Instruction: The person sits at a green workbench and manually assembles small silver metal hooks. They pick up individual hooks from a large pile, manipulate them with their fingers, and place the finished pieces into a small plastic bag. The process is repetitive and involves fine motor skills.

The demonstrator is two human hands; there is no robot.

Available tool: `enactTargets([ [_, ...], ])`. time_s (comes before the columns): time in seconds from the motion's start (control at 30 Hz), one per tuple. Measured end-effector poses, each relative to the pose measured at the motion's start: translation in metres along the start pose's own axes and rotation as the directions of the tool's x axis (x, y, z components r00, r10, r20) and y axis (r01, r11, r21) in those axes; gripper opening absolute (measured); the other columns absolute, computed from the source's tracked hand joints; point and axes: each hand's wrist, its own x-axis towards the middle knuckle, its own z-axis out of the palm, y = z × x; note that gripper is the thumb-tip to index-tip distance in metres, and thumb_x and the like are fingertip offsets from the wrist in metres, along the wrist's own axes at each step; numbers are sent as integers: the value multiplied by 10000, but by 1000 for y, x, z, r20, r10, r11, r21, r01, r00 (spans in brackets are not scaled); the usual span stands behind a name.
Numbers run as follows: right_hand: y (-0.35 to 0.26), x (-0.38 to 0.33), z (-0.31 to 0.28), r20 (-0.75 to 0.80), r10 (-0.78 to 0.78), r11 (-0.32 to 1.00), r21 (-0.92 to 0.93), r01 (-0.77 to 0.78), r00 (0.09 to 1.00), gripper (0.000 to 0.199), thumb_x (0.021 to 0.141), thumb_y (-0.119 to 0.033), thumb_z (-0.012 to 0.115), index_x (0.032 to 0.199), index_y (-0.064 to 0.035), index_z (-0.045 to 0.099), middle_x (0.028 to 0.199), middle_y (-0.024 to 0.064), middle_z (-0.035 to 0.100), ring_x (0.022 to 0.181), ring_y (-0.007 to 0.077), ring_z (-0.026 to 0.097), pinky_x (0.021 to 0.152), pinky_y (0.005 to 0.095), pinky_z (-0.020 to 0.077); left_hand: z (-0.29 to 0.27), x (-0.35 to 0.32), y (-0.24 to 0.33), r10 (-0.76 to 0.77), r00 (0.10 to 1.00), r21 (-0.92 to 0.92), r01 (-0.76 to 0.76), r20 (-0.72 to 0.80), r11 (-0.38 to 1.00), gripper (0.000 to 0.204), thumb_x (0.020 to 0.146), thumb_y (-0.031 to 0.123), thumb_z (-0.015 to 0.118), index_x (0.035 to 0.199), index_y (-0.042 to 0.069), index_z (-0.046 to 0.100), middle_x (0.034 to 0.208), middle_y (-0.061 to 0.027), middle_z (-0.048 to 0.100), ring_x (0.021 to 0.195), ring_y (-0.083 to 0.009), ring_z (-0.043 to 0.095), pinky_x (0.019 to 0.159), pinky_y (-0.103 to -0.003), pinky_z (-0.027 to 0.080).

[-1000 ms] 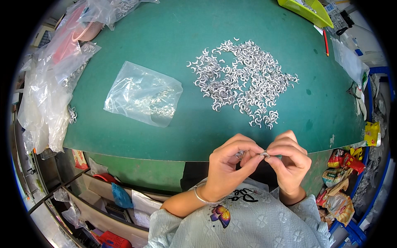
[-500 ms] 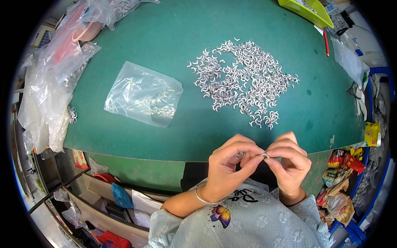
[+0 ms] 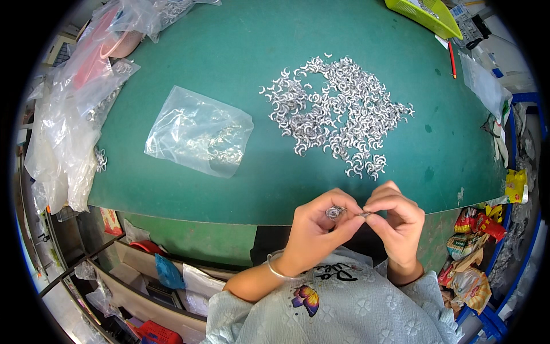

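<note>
Nothing moved, small metal piece (image 3: 364, 214) pinched between both hands' fingers (image 3: 375, 220)

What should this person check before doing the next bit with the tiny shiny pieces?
1. Small metal ring held in left hand: ok.
2. Right hand pinches a tiny piece beside the ring: ok.
3. Pieces joined properly: cannot tell, too small.
4. Pile of silver curved pieces lies on the green table: ok.
5. Clear plastic bag lies flat, left of the pile: ok.
</note>
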Motion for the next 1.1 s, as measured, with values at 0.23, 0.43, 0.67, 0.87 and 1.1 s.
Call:
enactTargets([
  [0.23,28,20,-5,-163,-22,928,-371,-40,986,111,704,1,649,810,8,616,747,72,606,689,176,522,639,265,406,-13,7,-9,-250,960,-533,280,128,799,38,854,63,512,878,39,497,854,-85,562,679,-108,492,599,-216,404],
  [0.43,53,48,6,-103,-204,600,-799,42,974,219,709,-87,667,908,-38,593,877,84,565,832,253,498,717,347,358,-13,8,-10,-207,976,-467,214,67,858,76,863,40,479,936,21,489,849,-108,588,675,-123,526,614,-233,433],
  [0.67,58,51,9,-22,-220,558,-823,108,975,183,693,-29,650,862,-40,582,846,80,556,829,250,497,722,349,351,-18,7,-17,-185,982,-339,186,35,922,210,857,14,481,1059,-25,521,855,-90,595,705,-113,541,652,-236,448],
  [0.87,52,47,-2,-163,-179,836,-544,62,970,159,700,26,624,852,-18,601,855,93,593,771,222,523,681,298,399,-11,10,-17,-178,977,-208,151,-120,966,207,884,79,485,1039,-41,550,874,-75,583,723,-124,509,678,-252,424],
  [1.1,44,27,-4,-130,297,921,299,-248,946,133,799,75,553,911,31,607,879,51,618,764,60,514,664,192,404,-7,16,-16,-178,974,-284,133,-137,950,211,869,69,530,1049,-38,553,851,-54,570,724,-105,504,676,-233,422],
])
